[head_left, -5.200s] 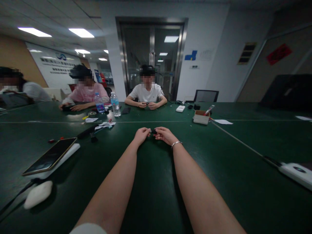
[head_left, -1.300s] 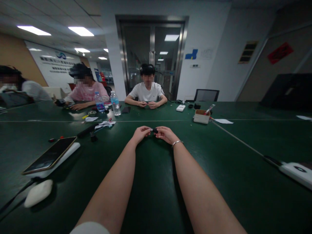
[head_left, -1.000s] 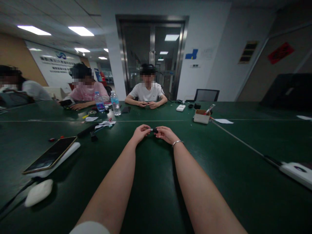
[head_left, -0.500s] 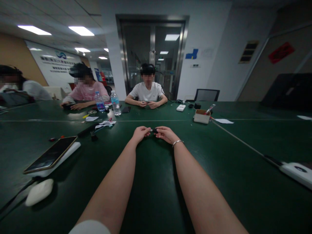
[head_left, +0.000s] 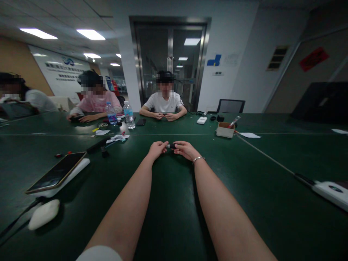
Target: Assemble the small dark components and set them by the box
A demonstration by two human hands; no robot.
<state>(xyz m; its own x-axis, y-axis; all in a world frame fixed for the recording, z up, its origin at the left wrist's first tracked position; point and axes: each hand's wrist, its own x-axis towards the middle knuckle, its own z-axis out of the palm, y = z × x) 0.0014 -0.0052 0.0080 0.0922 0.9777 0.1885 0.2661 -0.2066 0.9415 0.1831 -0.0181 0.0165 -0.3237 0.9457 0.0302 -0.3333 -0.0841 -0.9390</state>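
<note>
Both arms reach out over the green tabletop [head_left: 174,203], and the hands meet near its middle. Between them is a small black piece with a silver end, which looks like a USB stick [head_left: 171,146]. My left hand [head_left: 158,149] pinches the silver end between thumb and fingers. On the other side my right hand [head_left: 187,150], with a bracelet at the wrist, closes its fingertips round the black body. Fingers cover much of the piece, so its full shape is hidden.
To the left lie a phone [head_left: 58,172] on a white box and a white rounded case [head_left: 44,214] beside cables. Water bottles [head_left: 129,115] and a small box [head_left: 225,130] stand farther back. A white power strip [head_left: 331,194] lies right. People sit across the table.
</note>
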